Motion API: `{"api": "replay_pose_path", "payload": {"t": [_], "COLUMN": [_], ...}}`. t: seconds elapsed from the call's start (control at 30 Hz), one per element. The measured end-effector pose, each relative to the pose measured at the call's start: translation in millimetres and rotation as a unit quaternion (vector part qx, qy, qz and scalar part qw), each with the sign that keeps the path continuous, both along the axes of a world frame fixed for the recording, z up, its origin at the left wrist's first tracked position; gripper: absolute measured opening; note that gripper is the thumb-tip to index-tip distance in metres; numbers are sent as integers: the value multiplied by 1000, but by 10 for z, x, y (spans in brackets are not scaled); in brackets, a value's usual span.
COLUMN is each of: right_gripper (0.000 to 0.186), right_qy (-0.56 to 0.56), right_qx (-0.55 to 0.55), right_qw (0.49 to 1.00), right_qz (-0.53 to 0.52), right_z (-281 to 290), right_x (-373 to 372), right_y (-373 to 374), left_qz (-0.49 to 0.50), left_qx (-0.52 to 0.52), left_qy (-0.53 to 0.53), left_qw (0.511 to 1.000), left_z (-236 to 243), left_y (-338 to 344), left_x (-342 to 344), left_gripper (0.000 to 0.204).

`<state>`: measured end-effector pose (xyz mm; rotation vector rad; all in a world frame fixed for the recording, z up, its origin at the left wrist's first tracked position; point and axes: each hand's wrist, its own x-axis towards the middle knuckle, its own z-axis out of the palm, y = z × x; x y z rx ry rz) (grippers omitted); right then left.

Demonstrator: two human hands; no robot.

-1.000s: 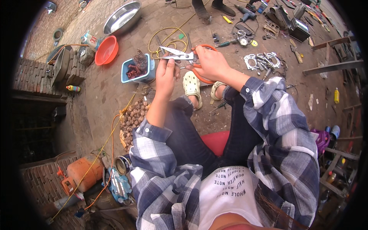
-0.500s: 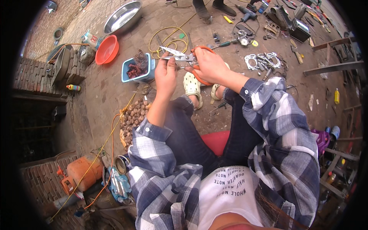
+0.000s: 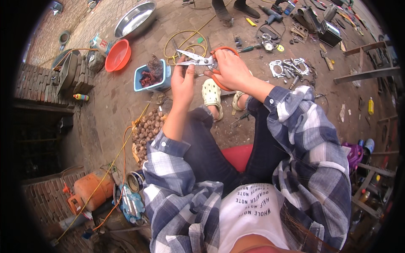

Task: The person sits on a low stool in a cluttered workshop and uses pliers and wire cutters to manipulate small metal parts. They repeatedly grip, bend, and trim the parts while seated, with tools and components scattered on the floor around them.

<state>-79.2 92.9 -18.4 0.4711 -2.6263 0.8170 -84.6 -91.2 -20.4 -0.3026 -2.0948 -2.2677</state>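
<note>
My right hand (image 3: 231, 69) is closed around the orange handles of a pair of scissors (image 3: 198, 59), whose silver blades point left. The blades stand slightly apart. Right at the blades, my left hand (image 3: 183, 82) has its thumb and fingers pinched together. Whatever it may grip there is too small to make out. Below and left of the blades, a light blue tub (image 3: 138, 80) stands on the ground with dark reddish pieces inside. A heap of brown, round, walnut-like things (image 3: 147, 126) lies by my left forearm.
An orange basin (image 3: 118, 55) and a large metal bowl (image 3: 135, 19) lie far left. Yellow hose (image 3: 185, 40) coils beyond my hands. Metal engine parts (image 3: 291, 67), a power tool (image 3: 272, 14) and a black battery-like box (image 3: 330, 33) lie on the right. An orange gas cylinder (image 3: 95, 189) lies near left.
The scissor blades have come closer together. My left hand has shifted very slightly; my right hand stays in about the same place on the handles.
</note>
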Motion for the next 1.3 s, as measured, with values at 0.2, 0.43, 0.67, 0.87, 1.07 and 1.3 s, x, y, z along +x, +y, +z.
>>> {"api": "replay_pose_path", "payload": {"t": [0.2,0.43,0.67,0.87,1.07,1.3], "right_gripper": [56,58,56,56,59,59], "right_qy": [55,51,24,33,8,18], "right_qx": [3,17,-4,-2,-17,-33], "right_qw": [998,998,1000,999,1000,999], "right_qz": [-12,-21,-13,-15,-5,-2], "right_z": [-60,-50,-53,-72,-36,-15], "right_x": [-26,-13,13,25,54,66], "right_y": [16,17,0,-1,-23,-48], "left_qz": [-41,-83,-83,-105,-76,2], "left_qx": [17,50,13,7,-89,-205], "left_qy": [-17,-45,-34,-51,-4,110], "left_qw": [999,994,996,993,993,973], "left_z": [2,73,42,25,15,117], "left_y": [14,42,39,27,-1,54], "left_x": [-17,19,19,9,-6,52], "left_gripper": [46,39,31,28,30,32]}}
